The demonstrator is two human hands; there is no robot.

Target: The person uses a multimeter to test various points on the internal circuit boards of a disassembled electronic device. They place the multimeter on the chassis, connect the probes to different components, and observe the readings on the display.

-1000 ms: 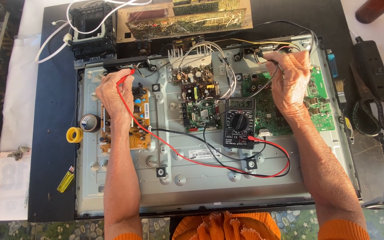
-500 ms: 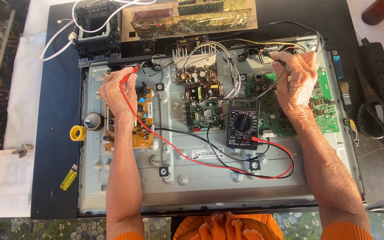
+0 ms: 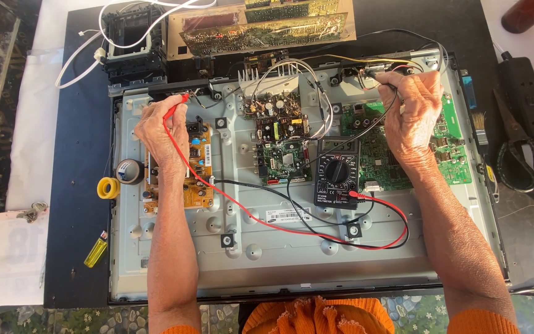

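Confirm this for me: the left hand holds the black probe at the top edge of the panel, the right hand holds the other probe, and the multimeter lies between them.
Wrong on colour: the head view shows the left hand holding the red probe. The right hand and the multimeter are as stated.

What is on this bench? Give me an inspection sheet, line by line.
Surface: dark table, white cloth at the left edge.
Job's things: opened flat-screen back panel with circuit boards; black multimeter lying on it.
Clutter: yellow tape roll, yellow lighter, brush, keys.
Grippers: left hand holds the red probe; right hand holds the black probe at the panel's top edge.
Cables: red lead and black lead loop across the panel.
Surroundings: power strip on the right.
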